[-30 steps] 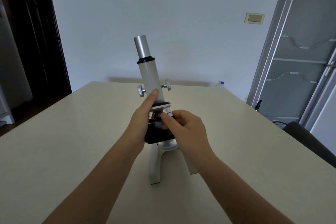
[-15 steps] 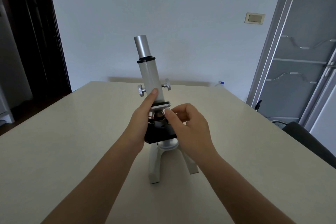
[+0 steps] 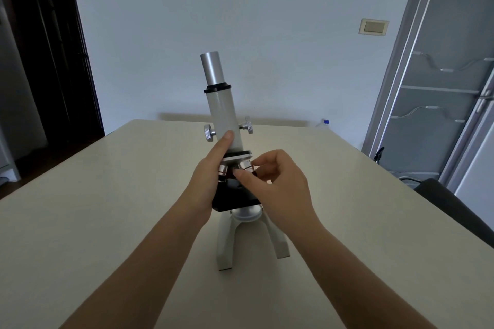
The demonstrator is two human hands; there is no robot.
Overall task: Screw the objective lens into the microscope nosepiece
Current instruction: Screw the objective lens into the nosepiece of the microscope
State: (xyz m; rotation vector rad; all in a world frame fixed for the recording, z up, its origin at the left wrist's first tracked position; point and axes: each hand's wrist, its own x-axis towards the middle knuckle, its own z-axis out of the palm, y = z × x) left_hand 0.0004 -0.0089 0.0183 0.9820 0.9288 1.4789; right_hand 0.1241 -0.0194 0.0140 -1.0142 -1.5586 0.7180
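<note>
A white microscope point(image 3: 224, 109) with a silver eyepiece tube stands upright at the table's middle. Under its tube sits the nosepiece point(image 3: 237, 155), a flat silver-and-black disc. A silver objective lens point(image 3: 246, 164) hangs from the disc's right side, and another objective point(image 3: 222, 169) shows on the left. My right hand point(image 3: 280, 184) pinches the right objective between thumb and fingertips. My left hand point(image 3: 207, 177) wraps the microscope's left side at nosepiece level, thumb pressed up against the white tube. The black stage point(image 3: 235, 201) lies partly hidden behind both hands.
The beige table point(image 3: 107, 208) stretches wide on both sides of the microscope. A dark chair back point(image 3: 451, 208) rises at the table's right edge. A small bottle with a blue cap point(image 3: 324, 124) pokes up behind the far right edge. A sliding door frame stands at the right.
My right hand has turned at the objective: the fingers opened out and rose to the right while the thumb stayed on the lens. The left hand and the microscope have kept still.
</note>
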